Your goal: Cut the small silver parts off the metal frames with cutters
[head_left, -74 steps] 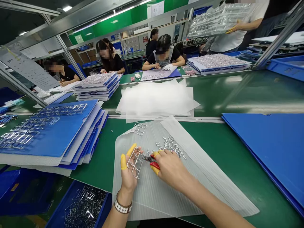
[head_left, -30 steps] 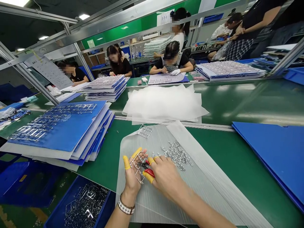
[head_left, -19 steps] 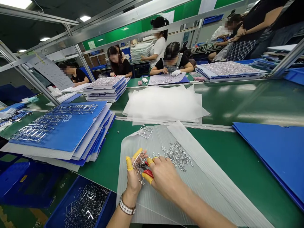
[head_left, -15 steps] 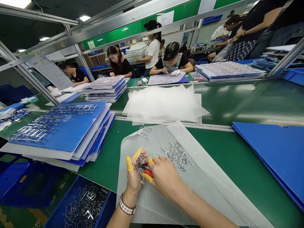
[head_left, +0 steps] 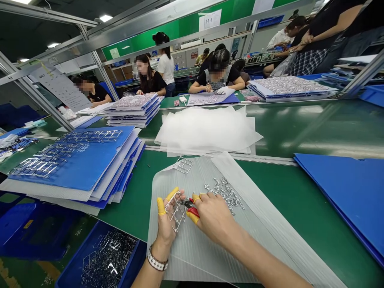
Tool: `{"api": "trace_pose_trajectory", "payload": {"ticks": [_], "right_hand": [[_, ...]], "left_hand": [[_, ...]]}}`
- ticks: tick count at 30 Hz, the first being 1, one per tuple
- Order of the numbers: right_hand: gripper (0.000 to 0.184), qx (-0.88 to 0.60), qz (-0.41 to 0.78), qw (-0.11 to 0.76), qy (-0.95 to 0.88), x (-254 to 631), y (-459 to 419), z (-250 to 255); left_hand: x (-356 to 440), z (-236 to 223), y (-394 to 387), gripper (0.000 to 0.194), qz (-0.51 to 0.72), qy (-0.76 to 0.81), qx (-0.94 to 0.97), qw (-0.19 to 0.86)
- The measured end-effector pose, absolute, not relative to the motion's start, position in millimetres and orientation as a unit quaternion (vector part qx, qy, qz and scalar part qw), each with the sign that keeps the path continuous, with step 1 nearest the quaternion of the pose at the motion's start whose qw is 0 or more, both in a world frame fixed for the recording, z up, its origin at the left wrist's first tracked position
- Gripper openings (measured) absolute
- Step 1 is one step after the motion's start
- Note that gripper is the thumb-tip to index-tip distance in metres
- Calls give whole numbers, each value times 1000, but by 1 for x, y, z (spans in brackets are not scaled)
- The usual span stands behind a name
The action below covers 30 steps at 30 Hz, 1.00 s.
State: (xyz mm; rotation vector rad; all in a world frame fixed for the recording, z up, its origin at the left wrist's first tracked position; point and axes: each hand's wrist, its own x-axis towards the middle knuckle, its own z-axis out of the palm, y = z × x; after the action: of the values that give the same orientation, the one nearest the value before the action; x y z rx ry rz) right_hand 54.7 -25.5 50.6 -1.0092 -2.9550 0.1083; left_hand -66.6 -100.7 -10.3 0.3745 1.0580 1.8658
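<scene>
My left hand [head_left: 167, 222], with yellow finger cots on its thumb and a finger, is closed on a silvery sprue frame [head_left: 179, 216] held tilted above the white foam sheet. Red-handled nippers [head_left: 192, 207] are gripped in my right hand [head_left: 213, 216], which also wears yellow finger cots. The jaws of the nippers point left, at the right side of the sprue frame; whether they touch it I cannot tell. Right of the hands, small shiny parts [head_left: 226, 194] lie in a loose heap on the foam sheet [head_left: 240, 244]. Another sprue frame [head_left: 183, 165] rests near the sheet's far edge.
To the left rises a stack of blue boards [head_left: 90, 168] bearing more sprue frames. Below it is a blue bin [head_left: 75, 256] of frame scraps. White sheets [head_left: 207, 130] lie ahead; a blue board [head_left: 345, 188] is at right. Co-workers sit across the bench.
My right hand and the nippers have drawn back slightly to the right, off the middle of the sprue frame. The left hand has shifted a little left. A standing co-worker behind has moved left.
</scene>
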Motion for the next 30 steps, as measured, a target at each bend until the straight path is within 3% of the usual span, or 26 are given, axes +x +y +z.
{"api": "trace_pose_trajectory", "payload": {"ticks": [30], "right_hand": [[28, -328, 40, 4, -944, 51, -22, 49]], "left_hand": [[-62, -15, -100, 65, 753, 444, 166, 457]]}}
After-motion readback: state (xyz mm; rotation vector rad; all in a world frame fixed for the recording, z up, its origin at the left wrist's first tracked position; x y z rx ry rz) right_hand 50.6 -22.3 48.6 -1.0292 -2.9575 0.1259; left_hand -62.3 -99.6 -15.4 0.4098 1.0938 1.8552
